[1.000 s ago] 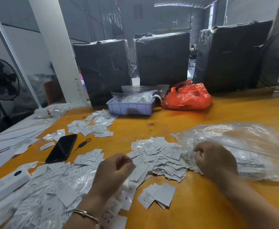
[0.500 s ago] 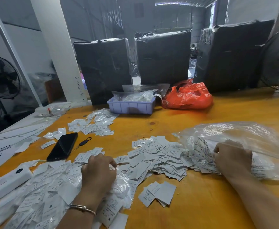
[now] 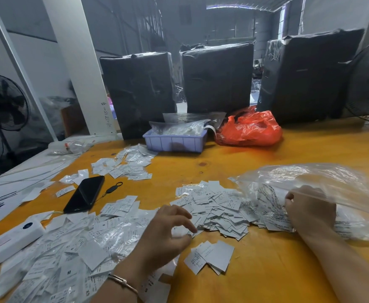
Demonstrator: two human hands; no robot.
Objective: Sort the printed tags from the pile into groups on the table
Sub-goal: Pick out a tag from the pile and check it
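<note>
My left hand (image 3: pixel 168 232) has just lifted off the near-left heap of tags (image 3: pixel 74 248) and swung over to the middle pile (image 3: pixel 214 208); its fingers are curled with the tips on the near edge of that pile, and whether a tag is actually pinched I can't tell. My right hand (image 3: pixel 310 211) has pushed deeper along the clear plastic bag (image 3: pixel 323 193), fingers clenched on a bundle of tags at the bag's mouth near the right edge of the counter (image 3: pixel 277 270). So I read this as drawing fresh stock out while the left picks the next tag; plenty is left unsorted. A small stack (image 3: pixel 209 256) sits apart toward the near edge, and another group (image 3: pixel 124 165) lies further back on the left.

Outward now: a black phone (image 3: pixel 85 194) with a ring strap lies left of centre, a white device (image 3: pixel 10 239) at the near-left corner. At the far edge, a lilac tray (image 3: pixel 174 143) with bagged items, an orange plastic bag (image 3: pixel 251 130), then three black-wrapped bundles (image 3: pixel 218 77). A standing fan (image 3: pixel 4 103) is off to the left in a dim warehouse.
</note>
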